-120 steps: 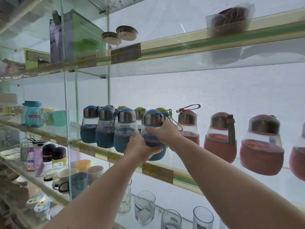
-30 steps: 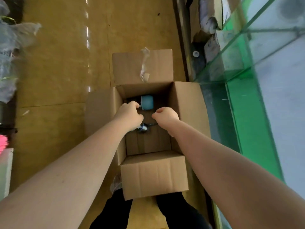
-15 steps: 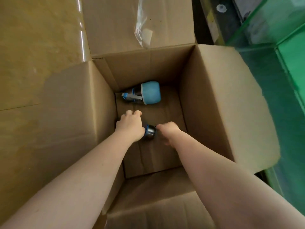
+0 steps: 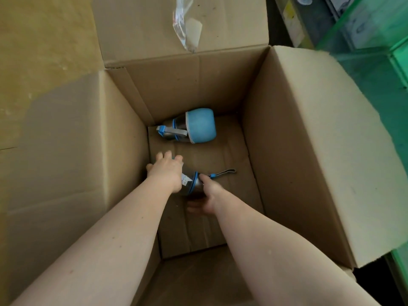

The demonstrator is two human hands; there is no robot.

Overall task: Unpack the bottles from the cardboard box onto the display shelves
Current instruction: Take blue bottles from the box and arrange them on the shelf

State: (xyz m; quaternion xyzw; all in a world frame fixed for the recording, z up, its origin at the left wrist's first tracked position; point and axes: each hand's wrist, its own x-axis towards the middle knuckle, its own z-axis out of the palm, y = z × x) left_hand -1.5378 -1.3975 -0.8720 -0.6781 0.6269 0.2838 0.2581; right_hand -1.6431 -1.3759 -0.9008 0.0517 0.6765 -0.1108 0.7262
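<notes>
I look down into an open cardboard box [image 4: 298,133]. Two blue bottles lie on their sides on its floor. The far bottle [image 4: 196,125], with a light blue sleeve and a steel cap, lies near the back wall, untouched. The near bottle [image 4: 191,184] lies under my hands, its strap [image 4: 224,172] trailing to the right. My left hand [image 4: 166,171] covers its body with fingers spread over it. My right hand [image 4: 207,195] grips its steel cap end. Most of this bottle is hidden by my hands.
The box flaps stand open on every side; a strip of clear tape [image 4: 187,25] hangs from the far flap. A green glass display case [image 4: 375,51] stands to the right of the box. Brown floor [image 4: 44,40] lies to the left.
Four seconds ago both hands set a blue bottle on the shelf. Since then I bent into the box, and both hands have closed in on the near bottle, whose strap now shows.
</notes>
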